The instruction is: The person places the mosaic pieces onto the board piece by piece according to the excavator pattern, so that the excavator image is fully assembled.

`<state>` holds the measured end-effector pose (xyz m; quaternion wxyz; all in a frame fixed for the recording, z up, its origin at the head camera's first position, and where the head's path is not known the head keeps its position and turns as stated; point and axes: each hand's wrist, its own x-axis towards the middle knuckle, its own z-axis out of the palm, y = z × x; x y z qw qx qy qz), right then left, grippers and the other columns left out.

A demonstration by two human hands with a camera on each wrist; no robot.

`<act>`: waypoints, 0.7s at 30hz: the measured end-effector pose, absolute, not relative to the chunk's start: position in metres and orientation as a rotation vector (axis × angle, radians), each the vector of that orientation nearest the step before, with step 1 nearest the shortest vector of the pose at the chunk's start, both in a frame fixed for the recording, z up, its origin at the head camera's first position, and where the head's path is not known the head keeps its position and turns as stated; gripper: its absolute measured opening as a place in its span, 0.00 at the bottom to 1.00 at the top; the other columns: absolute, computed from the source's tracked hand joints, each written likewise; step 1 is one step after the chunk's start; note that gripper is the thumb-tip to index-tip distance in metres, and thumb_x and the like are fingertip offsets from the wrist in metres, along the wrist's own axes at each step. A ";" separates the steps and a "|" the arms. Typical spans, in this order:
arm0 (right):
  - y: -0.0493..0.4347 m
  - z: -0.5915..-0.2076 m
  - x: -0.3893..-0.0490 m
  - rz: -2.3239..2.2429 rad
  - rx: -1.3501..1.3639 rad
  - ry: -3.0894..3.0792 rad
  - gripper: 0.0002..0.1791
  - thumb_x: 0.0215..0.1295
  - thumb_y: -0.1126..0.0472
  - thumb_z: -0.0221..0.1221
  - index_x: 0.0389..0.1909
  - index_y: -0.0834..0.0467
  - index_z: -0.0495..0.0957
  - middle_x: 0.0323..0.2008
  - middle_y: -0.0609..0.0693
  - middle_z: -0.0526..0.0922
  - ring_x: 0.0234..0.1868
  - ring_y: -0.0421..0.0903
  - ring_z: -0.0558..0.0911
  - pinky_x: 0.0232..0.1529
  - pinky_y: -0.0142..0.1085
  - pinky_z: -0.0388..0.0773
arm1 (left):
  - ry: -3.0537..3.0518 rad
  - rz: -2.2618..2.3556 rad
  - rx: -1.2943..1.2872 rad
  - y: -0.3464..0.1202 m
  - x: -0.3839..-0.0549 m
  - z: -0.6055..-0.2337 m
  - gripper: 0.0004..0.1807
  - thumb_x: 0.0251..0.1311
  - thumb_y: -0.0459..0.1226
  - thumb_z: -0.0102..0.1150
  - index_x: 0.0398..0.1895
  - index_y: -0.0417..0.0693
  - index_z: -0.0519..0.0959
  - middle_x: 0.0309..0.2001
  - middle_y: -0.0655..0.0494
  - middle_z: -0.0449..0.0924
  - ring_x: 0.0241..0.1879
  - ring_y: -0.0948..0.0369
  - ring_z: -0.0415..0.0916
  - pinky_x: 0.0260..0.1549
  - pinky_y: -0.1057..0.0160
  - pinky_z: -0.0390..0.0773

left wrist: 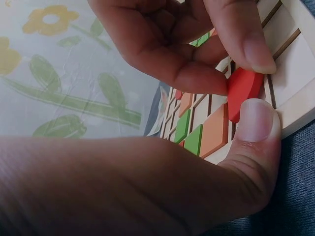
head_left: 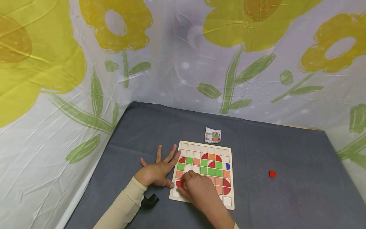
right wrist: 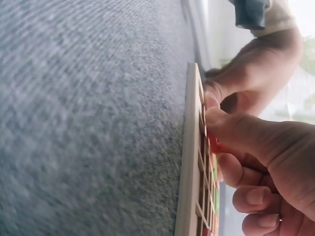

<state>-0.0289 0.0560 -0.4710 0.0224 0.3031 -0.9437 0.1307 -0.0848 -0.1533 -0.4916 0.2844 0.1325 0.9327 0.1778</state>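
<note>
A pale wooden grid board (head_left: 227, 202) lies on the dark cloth, with green, orange, pink and red tiles in its squares. My right hand (head_left: 200, 189) is over its lower left part and pinches a red quarter-round tile (head_left: 179, 184) between thumb and fingers. The same tile shows tilted over a square near the board's edge in the left wrist view. My left hand (head_left: 156, 171) is spread with straight fingers along the board's left side. Its thumb (left wrist: 256, 123) presses at the rim, right beside the red tile. Behind my right hand, some squares are hidden.
Beyond the board lies a small printed card (head_left: 213, 135) with a coloured grid pattern. One loose red tile (head_left: 272, 174) is on the cloth to the right. A blue half-round piece (head_left: 227, 166) sits in the right column. Near my left wrist is a black curved object (head_left: 150, 201).
</note>
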 end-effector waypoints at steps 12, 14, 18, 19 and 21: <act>0.050 -0.472 -0.030 0.394 0.908 -2.932 0.19 0.58 0.45 0.78 0.40 0.52 0.87 0.28 0.42 0.80 0.26 0.38 0.78 0.26 0.31 0.77 | 2.523 0.496 0.391 -0.153 -0.082 -0.484 0.76 0.46 0.52 0.84 0.87 0.76 0.34 0.85 0.71 0.17 0.80 0.40 0.08 0.45 0.07 0.20; 0.050 -0.472 -0.031 0.400 0.903 -2.933 0.19 0.57 0.45 0.79 0.40 0.52 0.87 0.28 0.42 0.79 0.26 0.38 0.77 0.26 0.31 0.77 | 2.520 0.502 0.384 -0.154 -0.082 -0.487 0.76 0.45 0.52 0.85 0.86 0.78 0.33 0.84 0.72 0.16 0.80 0.41 0.06 0.45 0.08 0.18; 0.049 -0.473 -0.031 0.417 0.890 -2.940 0.19 0.57 0.45 0.79 0.40 0.52 0.87 0.27 0.41 0.78 0.26 0.37 0.77 0.26 0.30 0.76 | 2.522 0.508 0.370 -0.154 -0.084 -0.498 0.77 0.44 0.52 0.85 0.86 0.79 0.33 0.84 0.74 0.15 0.79 0.41 0.04 0.45 0.09 0.16; 0.049 -0.473 -0.031 0.421 0.886 -2.943 0.19 0.56 0.45 0.80 0.40 0.52 0.87 0.27 0.41 0.78 0.26 0.37 0.77 0.26 0.30 0.75 | 2.518 0.509 0.363 -0.154 -0.084 -0.498 0.76 0.45 0.52 0.85 0.86 0.79 0.33 0.84 0.74 0.15 0.79 0.42 0.04 0.45 0.10 0.16; 0.049 -0.473 -0.031 0.427 0.882 -2.948 0.19 0.56 0.45 0.80 0.40 0.51 0.87 0.27 0.41 0.78 0.26 0.37 0.77 0.25 0.29 0.75 | 2.520 0.504 0.362 -0.153 -0.084 -0.495 0.76 0.45 0.51 0.85 0.86 0.78 0.34 0.84 0.73 0.16 0.79 0.41 0.05 0.46 0.09 0.17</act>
